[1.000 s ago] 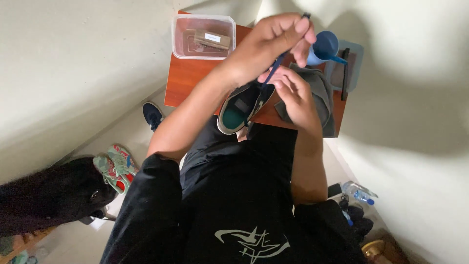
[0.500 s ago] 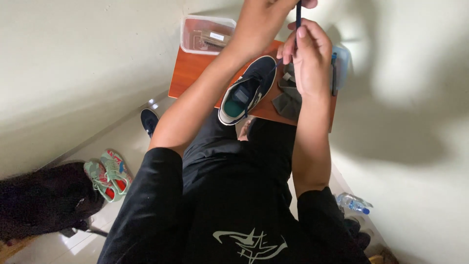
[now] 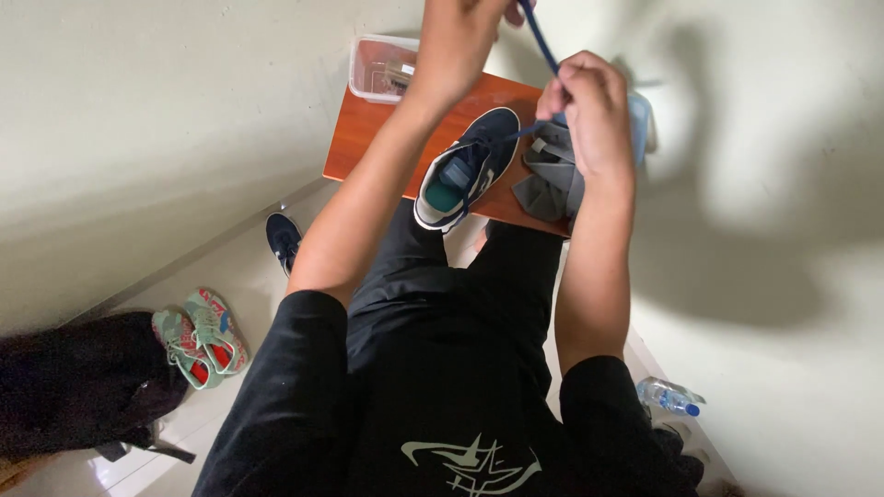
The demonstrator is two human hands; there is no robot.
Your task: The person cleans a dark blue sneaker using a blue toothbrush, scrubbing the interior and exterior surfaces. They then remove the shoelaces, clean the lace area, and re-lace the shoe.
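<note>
Since half a second ago the left hand (image 3: 470, 32) has risen toward the top edge of the head view, drawing the dark blue shoelace (image 3: 539, 37) up taut with it, while the sneaker (image 3: 465, 170) lies nearly where it was on the small orange-brown table (image 3: 368, 138).

From the head camera, that left hand is closed on the upper end of the lace, its fingertips cut off by the frame edge. The right hand (image 3: 589, 101) is clenched around the lace lower down, just above the shoe's toe end, and it covers part of a folded grey cloth (image 3: 543, 184) that lies beside the sneaker. The dark sneaker with its white sole and green insole rests on the table between the two forearms. A clear plastic box (image 3: 378, 69) stands at the table's far left corner, partly hidden by the left forearm. On the floor to the left lie a dark shoe (image 3: 283, 237), a pair of green and red sneakers (image 3: 198, 336) and a black bag (image 3: 74, 387). A plastic water bottle (image 3: 668, 398) lies on the floor at the right.
</note>
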